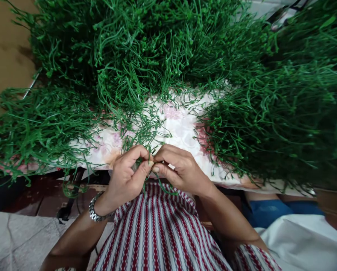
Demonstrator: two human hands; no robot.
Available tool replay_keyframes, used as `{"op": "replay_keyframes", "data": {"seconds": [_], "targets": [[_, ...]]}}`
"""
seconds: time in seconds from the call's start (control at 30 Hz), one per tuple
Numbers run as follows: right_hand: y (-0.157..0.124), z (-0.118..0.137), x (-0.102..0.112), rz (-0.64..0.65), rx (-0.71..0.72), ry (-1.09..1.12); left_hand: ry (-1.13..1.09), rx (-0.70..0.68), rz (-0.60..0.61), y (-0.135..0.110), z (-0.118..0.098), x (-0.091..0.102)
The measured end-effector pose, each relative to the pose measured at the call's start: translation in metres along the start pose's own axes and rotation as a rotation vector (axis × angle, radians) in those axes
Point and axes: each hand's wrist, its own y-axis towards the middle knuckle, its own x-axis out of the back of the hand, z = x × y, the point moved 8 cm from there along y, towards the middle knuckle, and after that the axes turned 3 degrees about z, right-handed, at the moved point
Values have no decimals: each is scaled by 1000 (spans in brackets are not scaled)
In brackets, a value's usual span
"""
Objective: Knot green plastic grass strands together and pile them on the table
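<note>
My left hand (pixel 129 176), with a metal watch on the wrist, is closed in a pinch of thumb and forefinger on a thin green stem (pixel 159 185). Fingertip to fingertip with it, my right hand (pixel 182 168) pinches the same stem or one joined to it; which cannot be made out. The stem's curved end hangs below the fingers, over the table's front edge. Just beyond my hands, a loose spread of thin green artificial-looking stems (pixel 146 126) lies on the flowered tablecloth (pixel 182 128).
Large heaps of green stems stand at the back (pixel 146 41) and on the right (pixel 281 124). A smaller heap (pixel 44 124) lies at the left, some strands hanging over the edge. At lower right is blue clothing (pixel 270 212) on another person's legs, beside white fabric (pixel 306 241).
</note>
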Motion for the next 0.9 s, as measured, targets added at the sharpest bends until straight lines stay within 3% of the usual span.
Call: {"op": "replay_keyframes", "data": {"seconds": [0.13,0.5,0.9], "targets": [[-1,2,-3,-70,41,38,-30,-5,88,3,-1,-1],[-1,-13,-6,-44,4,246,-160,97,247,3,5,1],[0,-13,-8,-76,1,249,-84,58,134,-1,4,2]]}}
